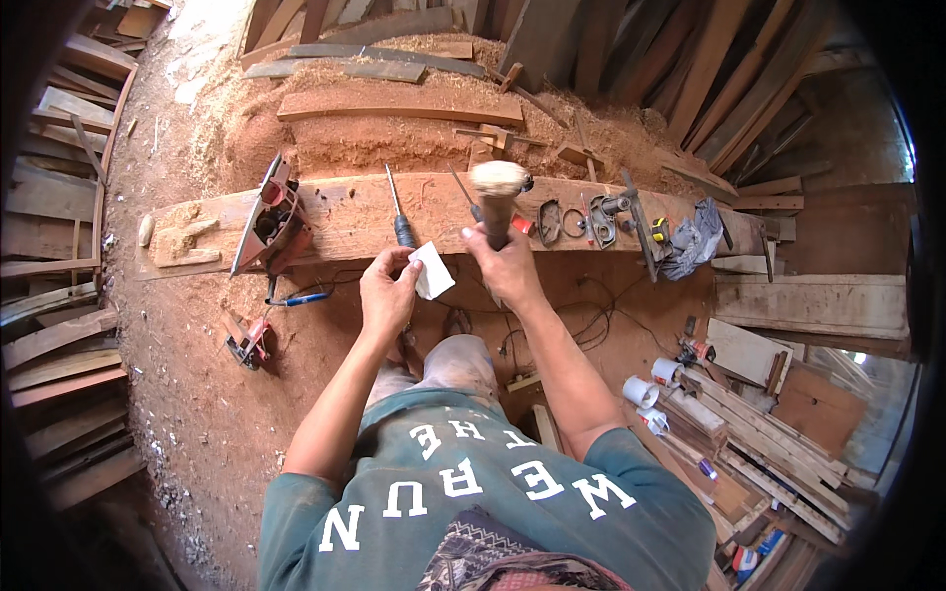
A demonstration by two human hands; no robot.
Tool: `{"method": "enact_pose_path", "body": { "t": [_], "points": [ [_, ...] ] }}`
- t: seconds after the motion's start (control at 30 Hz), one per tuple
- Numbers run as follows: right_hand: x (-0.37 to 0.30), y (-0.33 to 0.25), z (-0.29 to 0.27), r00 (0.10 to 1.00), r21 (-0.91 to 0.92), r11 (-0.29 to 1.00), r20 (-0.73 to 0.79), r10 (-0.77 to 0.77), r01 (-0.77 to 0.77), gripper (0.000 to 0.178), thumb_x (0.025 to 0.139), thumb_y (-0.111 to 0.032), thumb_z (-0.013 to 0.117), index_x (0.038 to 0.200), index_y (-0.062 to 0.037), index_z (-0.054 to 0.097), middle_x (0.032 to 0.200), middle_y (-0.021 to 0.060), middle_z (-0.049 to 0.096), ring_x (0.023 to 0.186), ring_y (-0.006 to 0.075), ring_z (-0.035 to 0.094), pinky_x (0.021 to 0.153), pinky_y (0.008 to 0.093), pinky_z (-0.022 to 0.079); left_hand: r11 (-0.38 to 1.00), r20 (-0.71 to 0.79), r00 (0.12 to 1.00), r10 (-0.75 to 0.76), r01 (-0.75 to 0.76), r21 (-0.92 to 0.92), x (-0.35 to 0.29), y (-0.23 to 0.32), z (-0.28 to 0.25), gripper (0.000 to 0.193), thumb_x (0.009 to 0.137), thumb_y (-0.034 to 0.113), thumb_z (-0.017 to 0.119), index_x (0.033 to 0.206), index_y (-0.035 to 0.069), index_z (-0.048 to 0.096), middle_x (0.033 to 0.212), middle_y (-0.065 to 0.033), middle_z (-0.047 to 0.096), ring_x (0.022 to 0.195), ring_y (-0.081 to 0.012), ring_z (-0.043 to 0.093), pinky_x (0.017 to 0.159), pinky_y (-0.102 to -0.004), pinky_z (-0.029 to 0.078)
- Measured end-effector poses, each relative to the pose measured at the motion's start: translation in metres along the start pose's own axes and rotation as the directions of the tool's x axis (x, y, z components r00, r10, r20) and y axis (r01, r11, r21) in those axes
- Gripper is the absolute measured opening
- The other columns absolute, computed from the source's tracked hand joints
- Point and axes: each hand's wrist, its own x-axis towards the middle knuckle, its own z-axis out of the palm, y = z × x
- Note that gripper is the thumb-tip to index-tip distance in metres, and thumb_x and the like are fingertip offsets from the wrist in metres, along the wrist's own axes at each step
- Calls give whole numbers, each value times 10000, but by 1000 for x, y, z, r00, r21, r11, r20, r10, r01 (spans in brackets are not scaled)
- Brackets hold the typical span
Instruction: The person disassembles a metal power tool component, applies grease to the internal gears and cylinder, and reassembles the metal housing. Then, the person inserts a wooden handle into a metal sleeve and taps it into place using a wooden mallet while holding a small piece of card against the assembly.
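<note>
My left hand [388, 289] pinches a small white folded sheet [433, 272], like paper, between thumb and fingers. In my right hand [507, 268] is a mallet-like tool [499, 182] with a dark wooden handle and a pale, rounded top. It stands upright in the grip, above the near edge of a long wooden plank bench [340, 212]. Beyond my left hand lies a blue-handled screwdriver or chisel [402, 229]. A second slim tool [474, 209] lies partly behind the mallet-like tool.
A red power planer [281, 219] rests on the bench's left part. Rightward are metal tool parts [603, 222], a yellow tape measure [660, 230] and a grey plastic bag [696, 239]. Cables [591, 313] cross the floor. Timber [404, 106] and sawdust lie beyond.
</note>
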Motion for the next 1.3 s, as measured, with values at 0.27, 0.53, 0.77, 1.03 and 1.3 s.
{"method": "enact_pose_path", "body": {
  "t": [0.27, 0.53, 0.77, 1.03, 1.3],
  "points": [
    [53, 90, -22, 1000, 157, 987, -18, 19, -16, 286, 1033, -197, 742, 804, -87, 612, 772, -1, 635, 721, 91, 601, 675, 270, 482, 952, -110, 990, -90, 117, 281, 62, -105, 80, 239, 945, 107, 782, 1153, -3, 738, 946, -183, 797, 870, -221, 769, 784, -379, 590],
    [108, 146, -6, 995, 158, 987, 86, -42, 28, 304, 1038, -165, 696, 795, -98, 526, 757, 8, 576, 727, 95, 559, 679, 274, 450, 925, -153, 984, 92, -28, 380, 90, -148, 112, 156, 922, 70, 756, 1051, -6, 715, 973, -241, 730, 921, -429, 722, 823, -496, 563],
    [126, 153, 4, 987, 225, 974, 157, -39, 3, 303, 1036, -212, 692, 802, -66, 567, 720, 8, 565, 690, 119, 534, 663, 309, 443, 964, -186, 982, 38, 12, 264, 95, -142, 120, 199, 921, 34, 741, 1117, 5, 715, 1034, -226, 723, 970, -414, 712, 862, -485, 561],
    [136, 181, 5, 975, 186, 979, 185, -122, 87, 300, 1033, -213, 696, 801, -48, 601, 716, 12, 567, 675, 132, 531, 648, 324, 445, 902, -169, 974, 152, -67, 426, 102, -142, 122, 225, 905, 28, 759, 1129, 12, 759, 949, -199, 711, 849, -348, 722, 796, -421, 581],
    [138, 190, 10, 971, 184, 978, 199, -134, 97, 270, 1028, -198, 706, 822, -37, 636, 736, 28, 571, 697, 144, 548, 660, 328, 455, 929, -177, 980, 96, -25, 369, 103, -140, 125, 202, 896, 48, 768, 1097, 31, 751, 984, -197, 706, 917, -391, 707, 830, -463, 565]
  ]
}}
